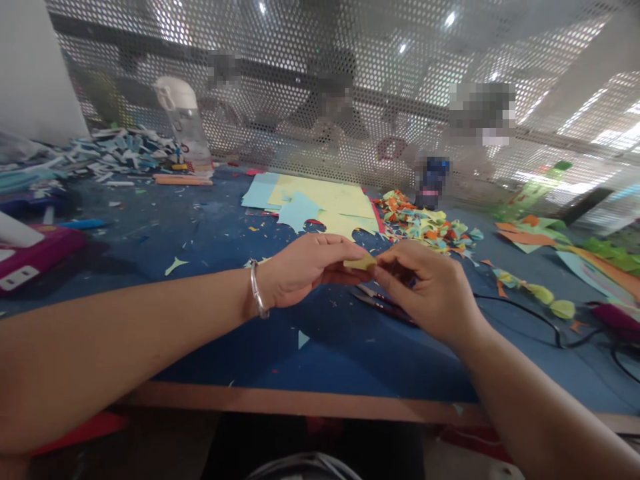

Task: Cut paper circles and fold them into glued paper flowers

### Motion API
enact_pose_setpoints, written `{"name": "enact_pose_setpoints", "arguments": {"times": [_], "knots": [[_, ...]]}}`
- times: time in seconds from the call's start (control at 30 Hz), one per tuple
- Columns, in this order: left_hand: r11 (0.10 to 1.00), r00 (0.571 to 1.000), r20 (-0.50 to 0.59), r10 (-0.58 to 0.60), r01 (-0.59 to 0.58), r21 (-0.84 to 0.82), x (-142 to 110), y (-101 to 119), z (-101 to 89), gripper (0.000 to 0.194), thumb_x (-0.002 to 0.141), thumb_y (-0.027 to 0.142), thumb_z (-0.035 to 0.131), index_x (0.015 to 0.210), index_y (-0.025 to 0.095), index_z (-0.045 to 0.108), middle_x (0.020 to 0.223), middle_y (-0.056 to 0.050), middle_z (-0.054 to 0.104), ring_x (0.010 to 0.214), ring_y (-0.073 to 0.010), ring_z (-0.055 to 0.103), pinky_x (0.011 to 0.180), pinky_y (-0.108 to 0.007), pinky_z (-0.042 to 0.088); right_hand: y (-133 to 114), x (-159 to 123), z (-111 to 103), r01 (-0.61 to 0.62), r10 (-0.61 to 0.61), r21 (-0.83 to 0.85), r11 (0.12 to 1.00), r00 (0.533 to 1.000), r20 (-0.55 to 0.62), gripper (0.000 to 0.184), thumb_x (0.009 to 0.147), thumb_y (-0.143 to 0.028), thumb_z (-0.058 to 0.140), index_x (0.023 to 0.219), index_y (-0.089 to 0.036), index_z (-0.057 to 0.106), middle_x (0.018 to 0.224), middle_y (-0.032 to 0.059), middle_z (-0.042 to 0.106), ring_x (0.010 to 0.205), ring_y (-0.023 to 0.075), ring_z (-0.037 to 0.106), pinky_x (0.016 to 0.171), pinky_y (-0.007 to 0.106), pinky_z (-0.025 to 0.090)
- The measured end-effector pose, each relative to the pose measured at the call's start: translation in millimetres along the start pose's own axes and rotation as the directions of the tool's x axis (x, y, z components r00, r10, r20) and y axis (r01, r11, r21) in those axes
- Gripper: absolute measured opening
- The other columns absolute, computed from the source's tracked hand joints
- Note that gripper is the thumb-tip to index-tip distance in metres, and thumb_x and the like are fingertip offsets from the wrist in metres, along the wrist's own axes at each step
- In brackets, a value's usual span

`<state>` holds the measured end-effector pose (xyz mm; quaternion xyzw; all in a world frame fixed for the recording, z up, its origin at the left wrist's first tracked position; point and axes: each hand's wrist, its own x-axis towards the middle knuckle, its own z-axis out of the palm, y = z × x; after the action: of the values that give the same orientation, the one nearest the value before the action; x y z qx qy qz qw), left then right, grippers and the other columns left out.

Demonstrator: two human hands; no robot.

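Observation:
Between my two hands, above the middle of the blue table, is a small piece of yellow paper [361, 263]. My left hand [320, 260], with a silver bangle at the wrist, pinches it between thumb and fingers. The fingertips of my right hand [425, 280] close on the paper's right end. A pair of scissors [385, 305] lies on the table under the hands, its handles partly hidden by my right hand. Beyond my hands, cut sheets of yellow paper [320, 190] and light blue paper [299, 210] lie stacked, with rounded notches in their edges.
Coloured paper scraps [425, 223] are heaped right of the sheets. A clear bottle [189, 127] stands at the back left beside a pile of white and blue pieces [125, 153]. A magenta object [45, 257] sits left. A black cable [530, 310] crosses the right side.

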<state>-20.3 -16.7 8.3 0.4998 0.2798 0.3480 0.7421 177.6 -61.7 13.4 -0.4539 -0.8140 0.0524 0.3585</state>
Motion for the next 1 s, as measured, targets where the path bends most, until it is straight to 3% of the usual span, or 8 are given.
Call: {"name": "enact_pose_setpoints", "arguments": {"times": [0.17,0.33,0.5,0.8,1.0], "knots": [[0.98,0.988,-0.031,0.152,-0.146,0.132,-5.1,-2.7,2.9,0.022,0.071,0.018,0.084,0.087,0.01,0.071,0.084,-0.003,0.072,0.08,-0.0106,0.066,0.082,-0.025,0.051,0.3,0.6,1.2,-0.067,0.068,0.058,0.996,0.998,-0.016,0.009,0.089,-0.024,0.066,0.082,-0.019,0.067,0.075,0.0009,0.061,0.063,0.0123,0.052,0.055,0.025,0.04],[0.961,0.978,-0.05,0.202,-0.188,0.205,-3.8,-6.4,1.0,0.022,0.072,0.022,0.084,0.085,0.011,0.071,0.081,-0.002,0.072,0.075,-0.0096,0.065,0.078,-0.024,0.052,1.5,1.0,2.7,-0.166,0.165,0.117,0.979,0.986,0.017,0.014,0.088,-0.031,0.068,0.08,-0.02,0.065,0.071,-0.001,0.058,0.059,0.0115,0.049,0.051,0.024,0.038],[0.962,0.974,-0.059,0.22,-0.207,0.178,-0.4,-10.0,-0.8,0.027,0.069,0.029,0.087,0.08,0.012,0.07,0.078,-0.001,0.072,0.073,-0.0101,0.066,0.079,-0.026,0.056,1.9,1.4,3.1,-0.207,0.205,0.151,0.966,0.978,0.031,0.019,0.087,-0.036,0.069,0.078,-0.02,0.064,0.069,-0.0005,0.059,0.059,0.0123,0.05,0.05,0.024,0.039],[0.924,0.957,-0.082,0.279,-0.244,0.296,-2.7,-5.0,1.0,0.013,0.078,0.021,0.08,0.078,0.012,0.071,0.073,-0.001,0.073,0.07,-0.0095,0.067,0.072,-0.021,0.056,7.0,1.8,2.2,-0.236,0.231,0.136,0.962,0.971,0.054,0.018,0.088,-0.035,0.069,0.081,-0.019,0.067,0.071,-0.0007,0.062,0.057,0.0107,0.049,0.052,0.025,0.039],[0.883,0.94,-0.029,0.34,-0.309,0.352,-3.8,-4.8,-0.7,0.014,0.081,0.024,0.078,0.083,0.012,0.072,0.077,-0.003,0.074,0.074,-0.0105,0.068,0.073,-0.021,0.056,3.2,4.2,0.6,-0.244,0.237,0.193,0.95,0.97,0.06,0.014,0.086,-0.032,0.07,0.086,-0.019,0.066,0.068,-0.0034,0.057,0.055,0.0094,0.047,0.05,0.023,0.038]]}}
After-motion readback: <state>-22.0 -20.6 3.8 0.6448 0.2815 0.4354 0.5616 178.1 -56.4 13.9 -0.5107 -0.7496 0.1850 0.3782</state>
